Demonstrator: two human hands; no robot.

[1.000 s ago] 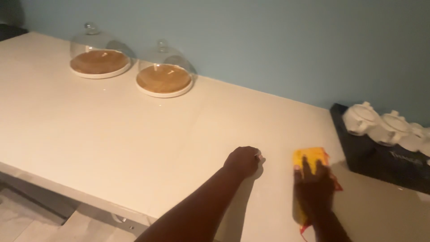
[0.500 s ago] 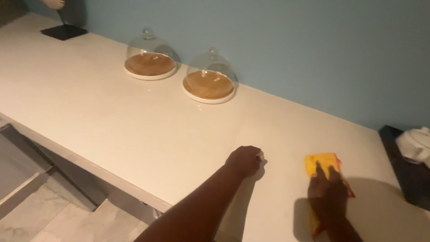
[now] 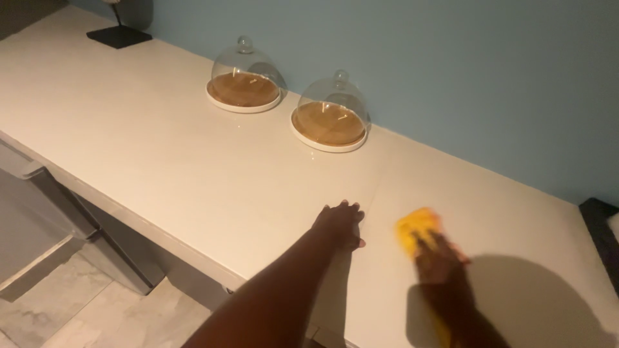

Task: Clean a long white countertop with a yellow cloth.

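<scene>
My right hand [image 3: 437, 263] presses flat on a yellow cloth [image 3: 416, 227] with a red edge, lying on the cream countertop [image 3: 161, 161]. The cloth and hand look blurred by motion. My left hand [image 3: 340, 222] rests on the counter just left of the cloth, fingers spread and holding nothing. Two glass domes stand farther back near the wall: one [image 3: 331, 109] closer to my hands, the other [image 3: 245, 74] to its left, each over a wooden board on a white plate.
A black stand base [image 3: 119, 35] sits at the far left back of the counter. A dark tray edge [image 3: 603, 225] shows at the right border. The blue wall [image 3: 451, 77] runs behind. The counter's front edge drops to a marbled floor [image 3: 77, 309].
My right hand has slid the yellow cloth leftward toward my left hand. My left hand has gone from a fist to spread fingers. The view has shifted left, so the white pots at right are gone.
</scene>
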